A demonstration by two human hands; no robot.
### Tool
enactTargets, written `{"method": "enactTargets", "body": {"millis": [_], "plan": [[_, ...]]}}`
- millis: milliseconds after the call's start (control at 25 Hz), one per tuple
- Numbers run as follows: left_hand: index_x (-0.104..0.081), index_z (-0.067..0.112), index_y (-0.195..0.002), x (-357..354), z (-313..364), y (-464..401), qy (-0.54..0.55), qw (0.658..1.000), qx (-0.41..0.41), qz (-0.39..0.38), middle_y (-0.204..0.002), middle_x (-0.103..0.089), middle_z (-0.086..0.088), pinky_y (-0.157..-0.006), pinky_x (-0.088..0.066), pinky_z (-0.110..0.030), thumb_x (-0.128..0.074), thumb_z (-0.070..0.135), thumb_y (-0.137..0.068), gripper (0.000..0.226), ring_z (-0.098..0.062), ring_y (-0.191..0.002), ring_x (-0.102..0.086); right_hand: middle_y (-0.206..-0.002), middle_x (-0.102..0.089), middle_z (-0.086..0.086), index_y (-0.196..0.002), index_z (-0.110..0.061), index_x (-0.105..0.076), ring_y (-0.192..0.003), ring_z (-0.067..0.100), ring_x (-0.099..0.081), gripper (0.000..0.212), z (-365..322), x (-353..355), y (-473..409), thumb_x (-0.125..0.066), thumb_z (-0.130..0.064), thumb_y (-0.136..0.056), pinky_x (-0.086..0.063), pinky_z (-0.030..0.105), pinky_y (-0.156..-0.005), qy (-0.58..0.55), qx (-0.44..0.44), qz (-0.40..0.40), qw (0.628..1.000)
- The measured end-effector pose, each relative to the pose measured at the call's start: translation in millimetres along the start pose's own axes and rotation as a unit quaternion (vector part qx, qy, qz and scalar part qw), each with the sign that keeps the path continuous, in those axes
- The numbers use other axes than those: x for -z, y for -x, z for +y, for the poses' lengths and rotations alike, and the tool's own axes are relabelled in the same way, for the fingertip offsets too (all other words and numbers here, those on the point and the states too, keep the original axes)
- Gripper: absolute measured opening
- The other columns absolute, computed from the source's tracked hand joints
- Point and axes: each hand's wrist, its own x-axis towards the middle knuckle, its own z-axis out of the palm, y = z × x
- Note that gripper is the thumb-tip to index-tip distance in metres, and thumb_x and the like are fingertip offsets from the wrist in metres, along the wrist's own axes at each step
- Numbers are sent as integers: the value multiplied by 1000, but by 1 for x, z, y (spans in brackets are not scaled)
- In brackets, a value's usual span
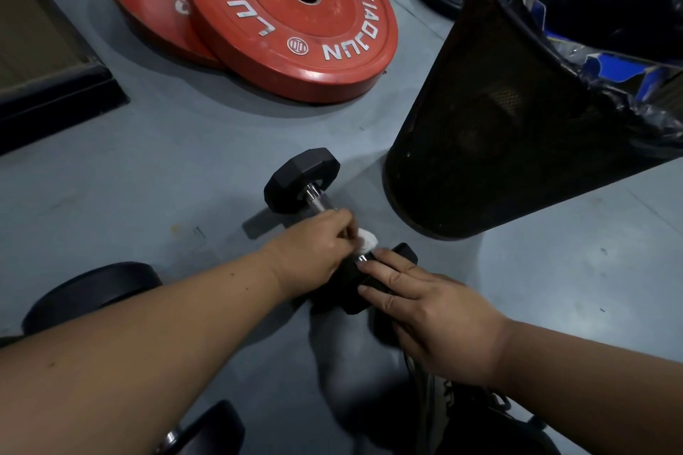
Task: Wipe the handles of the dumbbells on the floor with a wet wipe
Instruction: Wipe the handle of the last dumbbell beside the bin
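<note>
Wet wipe [367, 239] half hidden by left hand [314, 251]

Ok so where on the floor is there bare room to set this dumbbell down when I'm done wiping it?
Bare grey floor lies left of the dumbbell, between the red plates and the black mat edge. Another open patch is right of your right hand, below the mesh bin. It's crowded between dumbbell and bin.

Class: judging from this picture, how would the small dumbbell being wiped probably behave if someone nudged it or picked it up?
The dumbbell has flat-sided heads, so it would probably stay put rather than roll. Its knurled metal handle likely grips well, though the wet wipe may leave it damp. It is likely heavy for its size; the right hand rests on one head.
</note>
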Motion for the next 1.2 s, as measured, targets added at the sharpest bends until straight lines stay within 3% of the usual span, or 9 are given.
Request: {"method": "enactTargets", "body": {"millis": [80, 240, 400, 520, 680, 760, 920, 1120, 1200], "plan": [[-63, 14, -104, -9, 11, 0, 24, 999, 17, 18, -108, -58, -4, -84, -51, -41, -43, 32, -92, 29, -23, -96, -56, -164, -31, 0, -146, -21, -53, -155, 19, -16, 55, -1, 0, 0, -44, -29, -92, -52, 45, -102, 3, -1, 0, 1000], [-72, 4, -90, -11, 10, -6, 30, 999, 12, 15, -100, -63, -9, -74, -55, -40, -43, 17, -85, 32, -28, -88, -59, -164, -31, 1, -146, -20, -53, -155, 20, -16, 56, 0, -1, 0, -42, -28, -92, -51, 45, -104, -1, -2, -1, 1000], [-71, 5, -86, 2, -17, -7, 47, 990, 115, 68, -93, -57, -7, -78, -52, -41, -55, 6, -83, 17, -29, -84, -56, -163, -33, -3, -146, -24, -52, -153, 20, -24, 53, 12, 8, -4, -44, -27, -94, -52, 46, -100, 14, 41, -23, 999], [-72, 7, -95, 8, -25, -10, 39, 980, 182, 70, -99, -55, -2, -79, -53, -40, -57, 12, -88, 17, -25, -90, -57, -166, -25, -1, -146, -31, -51, -153, 20, -23, 52, 21, 15, -5, -46, -29, -94, -53, 47, -99, 26, 46, -31, 998], [-70, 11, -91, 2, -9, -12, 61, 966, 227, 105, -92, -47, 16, -77, -50, -26, -54, 14, -86, 17, -18, -94, -59, -168, -18, 6, -146, -34, -50, -153, 26, -22, 55, 19, 5, 3, -51, -26, -92, -54, 47, -98, 4, 11, -9, 1000], [-71, 16, -92, -3, 4, -9, 67, 976, 192, 81, -95, -53, 13, -77, -53, -30, -52, 18, -84, 20, -20, -96, -61, -168, -19, 6, -146, -35, -49, -154, 26, -22, 54, 17, 0, 4, -48, -28, -92, -52, 47, -102, 4, 2, -1, 1000], [-72, 19, -99, -10, 26, -2, 72, 990, 117, -15, -109, -59, 7, -70, -56, -40, -31, 37, -79, 49, -23, -90, -64, -168, -15, 9, -148, -33, -49, -155, 27, -17, 53, 13, -2, 5, -45, -30, -95, -48, 47, -108, 6, -7, 3, 1000], [-73, 19, -98, -13, 19, 2, 73, 995, 75, 6, -108, -58, 10, -65, -57, -39, -38, 37, -83, 42, -21, -82, -65, -168, -12, 13, -154, -23, -40, -156, 26, -11, 66, 15, -2, 15, -57, -22, -91, -19, 28, -123, 1, -22, 0, 1000], [-73, 23, -100, -14, 18, 2, 79, 993, 91, 12, -107, -58, 13, -66, -57, -38, -38, 39, -83, 42, -19, -86, -65, -166, -19, 16, -154, -24, -42, -154, 28, -19, 67, 15, -3, 15, -58, -21, -89, -20, 29, -123, -3, -42, 11, 999]]}}
